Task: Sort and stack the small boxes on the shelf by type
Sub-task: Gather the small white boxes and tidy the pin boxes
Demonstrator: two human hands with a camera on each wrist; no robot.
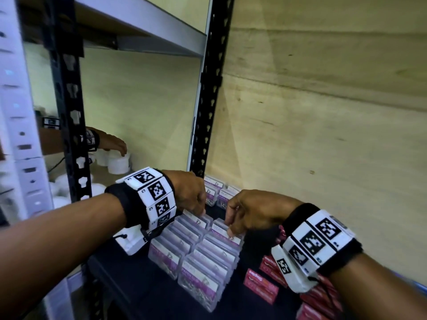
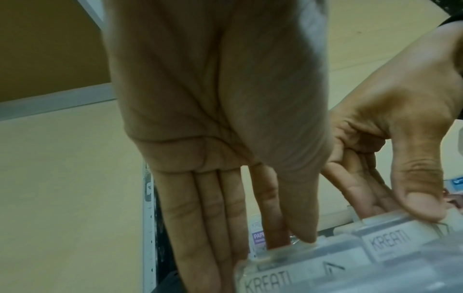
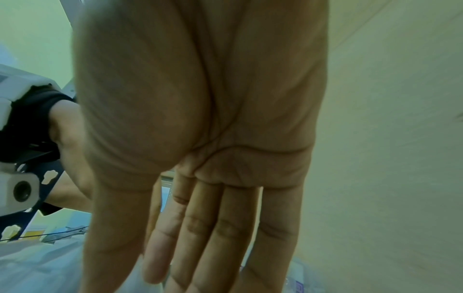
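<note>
The left hand (image 1: 189, 192) pinches the left row's end box (image 1: 198, 219), the right hand (image 1: 251, 211) the right row's end box (image 1: 227, 230). Red staple boxes (image 1: 261, 285) lie to the right; more paper-clip boxes (image 1: 215, 192) stand behind.

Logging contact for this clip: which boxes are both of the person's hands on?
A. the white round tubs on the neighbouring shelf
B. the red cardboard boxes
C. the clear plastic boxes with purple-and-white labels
C: the left hand and right hand each pinch the far-end box of a row of clear plastic boxes with purple-and-white labels; the red cardboard boxes lie untouched to their right.
</note>
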